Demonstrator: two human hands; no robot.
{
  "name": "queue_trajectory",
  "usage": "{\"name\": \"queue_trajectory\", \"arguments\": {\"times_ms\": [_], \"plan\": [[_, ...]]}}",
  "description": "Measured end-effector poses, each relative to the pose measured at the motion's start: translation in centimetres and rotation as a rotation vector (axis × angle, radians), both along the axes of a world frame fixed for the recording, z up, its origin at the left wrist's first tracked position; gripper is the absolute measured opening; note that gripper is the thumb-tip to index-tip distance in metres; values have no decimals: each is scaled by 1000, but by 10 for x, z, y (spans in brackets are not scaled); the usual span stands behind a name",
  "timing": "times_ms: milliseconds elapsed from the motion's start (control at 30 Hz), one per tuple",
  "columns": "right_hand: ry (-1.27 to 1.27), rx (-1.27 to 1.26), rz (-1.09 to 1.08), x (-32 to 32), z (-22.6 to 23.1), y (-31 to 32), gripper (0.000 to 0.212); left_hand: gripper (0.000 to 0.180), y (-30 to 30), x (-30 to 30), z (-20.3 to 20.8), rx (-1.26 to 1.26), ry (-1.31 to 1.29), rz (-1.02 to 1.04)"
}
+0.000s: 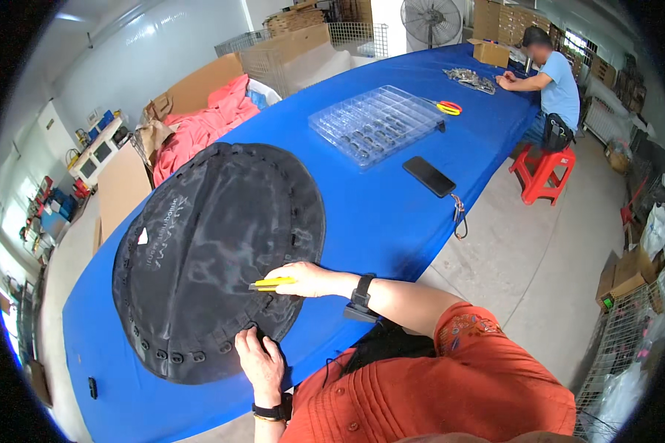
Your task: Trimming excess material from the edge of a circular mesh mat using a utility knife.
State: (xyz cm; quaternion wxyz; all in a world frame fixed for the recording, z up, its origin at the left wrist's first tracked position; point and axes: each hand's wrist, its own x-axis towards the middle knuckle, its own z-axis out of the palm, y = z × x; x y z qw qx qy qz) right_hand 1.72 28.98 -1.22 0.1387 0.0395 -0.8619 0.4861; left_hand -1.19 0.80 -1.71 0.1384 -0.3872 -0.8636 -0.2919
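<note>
A round black mat (222,229), with fastening loops around its rim and pale print on one side, lies on a blue-covered table (369,221). It looks like a trampoline mat. My right hand (309,280) is closed around a yellow utility knife (275,282), held low over the mat's right part with the tip pointing left. At the near edge, my left hand (261,360) grips the mat's rim, its bent fingers beside the loops. What lies under those fingertips is hidden. A small white scrap (142,236) rests on the mat's left side.
Beyond the mat are a clear compartment box (377,122) with dark small parts, a phone (428,176) and red-and-yellow scissors (448,108). A person in light blue (560,88) sits at the far right on a red stool (543,173), near a metal pile (469,80) and a cardboard box (489,53).
</note>
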Motion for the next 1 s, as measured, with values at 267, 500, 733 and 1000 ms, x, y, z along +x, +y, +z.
{"name": "queue_trajectory", "arguments": {"times_ms": [267, 500, 733, 1000], "plan": [[41, 14, -4, 0, -1, -1, 43, 37, -1, 0, 1, -4, -10, -2], [-33, -42, -4, 3, 4, 5, 46, 37, 5, 1, 8, 16, -58, 8], [-57, -30, 21, 4, 10, 0, 45, 37, 0, 1, 13, 22, -86, 20], [-79, 3, 21, 10, 19, 8, 45, 42, 2, 5, 31, -13, -232, -6]]}}
